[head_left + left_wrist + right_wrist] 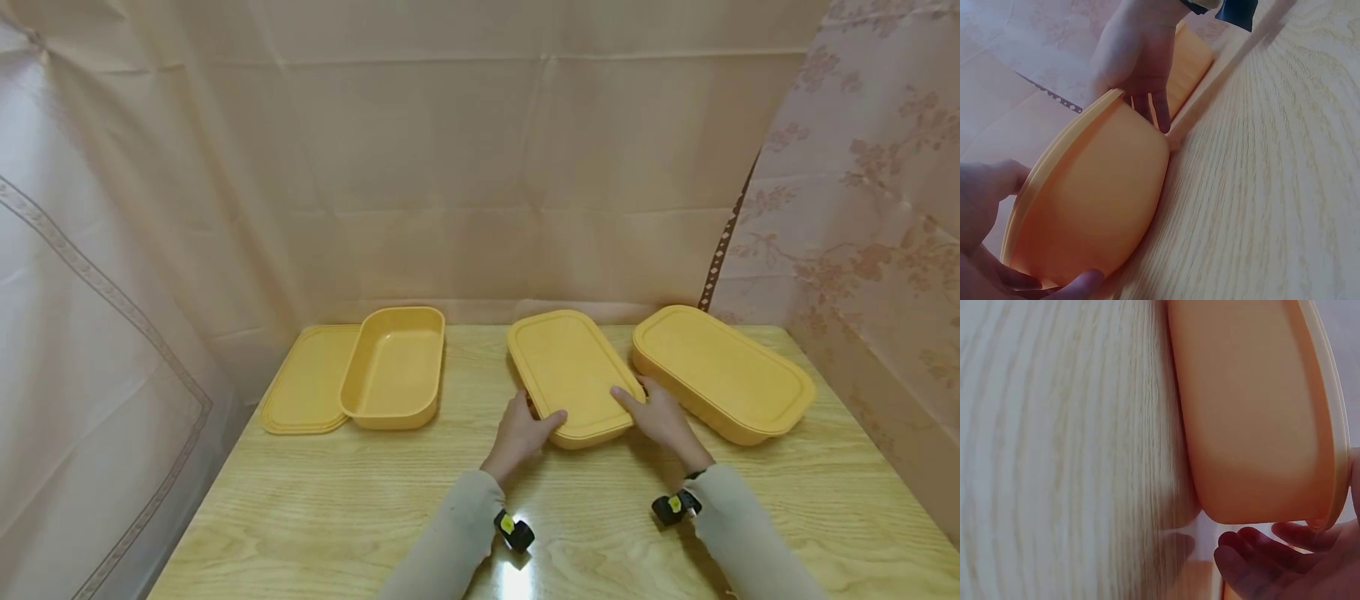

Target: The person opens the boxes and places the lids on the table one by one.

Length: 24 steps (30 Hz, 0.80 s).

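Note:
A yellow plastic food box [573,375] with its lid on sits right of the table's middle, turned at a slant. At its near left corner my left hand [519,431] grips it, thumb on the lid and fingers down the side. My right hand [663,414] holds the near right corner likewise, thumb over the lid's edge. In the left wrist view, the box's side wall [1094,194] shows between both hands. The right wrist view shows the right fingers [1260,556] beside the box's end, under the lid's rim [1334,425].
Close on the right stands another lidded yellow box [723,367]. Toward the left, a lidless yellow box [396,367] overlaps the edge of flat yellow lids [307,387]. All are on a wooden table [337,508], with a curtain [450,167] behind.

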Available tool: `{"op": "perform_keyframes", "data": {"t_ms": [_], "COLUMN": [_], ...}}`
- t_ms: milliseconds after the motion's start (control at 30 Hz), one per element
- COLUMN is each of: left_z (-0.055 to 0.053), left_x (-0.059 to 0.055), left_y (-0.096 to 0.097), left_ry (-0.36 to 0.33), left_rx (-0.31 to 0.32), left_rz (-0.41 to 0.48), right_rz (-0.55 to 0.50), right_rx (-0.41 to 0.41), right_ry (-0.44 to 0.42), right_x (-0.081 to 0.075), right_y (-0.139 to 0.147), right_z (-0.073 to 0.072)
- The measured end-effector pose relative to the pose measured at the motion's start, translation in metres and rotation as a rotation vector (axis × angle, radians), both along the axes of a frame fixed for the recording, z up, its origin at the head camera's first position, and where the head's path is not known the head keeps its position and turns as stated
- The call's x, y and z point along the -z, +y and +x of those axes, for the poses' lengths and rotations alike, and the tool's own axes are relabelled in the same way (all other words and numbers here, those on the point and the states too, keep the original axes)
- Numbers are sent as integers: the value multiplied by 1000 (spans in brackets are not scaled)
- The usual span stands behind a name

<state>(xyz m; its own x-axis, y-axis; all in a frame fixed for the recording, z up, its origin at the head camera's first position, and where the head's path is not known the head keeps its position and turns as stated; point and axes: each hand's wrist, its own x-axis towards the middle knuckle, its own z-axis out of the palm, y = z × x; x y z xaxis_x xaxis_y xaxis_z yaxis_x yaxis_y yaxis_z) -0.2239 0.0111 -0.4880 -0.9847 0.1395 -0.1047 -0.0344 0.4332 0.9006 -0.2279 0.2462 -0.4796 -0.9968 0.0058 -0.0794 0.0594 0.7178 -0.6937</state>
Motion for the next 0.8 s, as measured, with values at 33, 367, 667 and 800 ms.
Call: {"op": "perform_keyframes", "data": {"t_ms": [33, 367, 667, 800], "left_z": [0, 3, 3, 2], "left_x": [0, 3, 4, 4], "left_y": [0, 5, 5, 4], "left_ry": [-2, -7, 27, 26], "left_rx": [-2, -26, -58, -58], "left_rz": [7, 26, 2, 6], "right_rz": [-7, -88, -123, -131], "right_rx": [0, 16, 28, 27], "right_ry": [12, 83, 93, 93], "right_x": [0, 2, 4, 6], "right_y": [0, -1, -3, -4], "right_z": [0, 5, 4, 4]}}
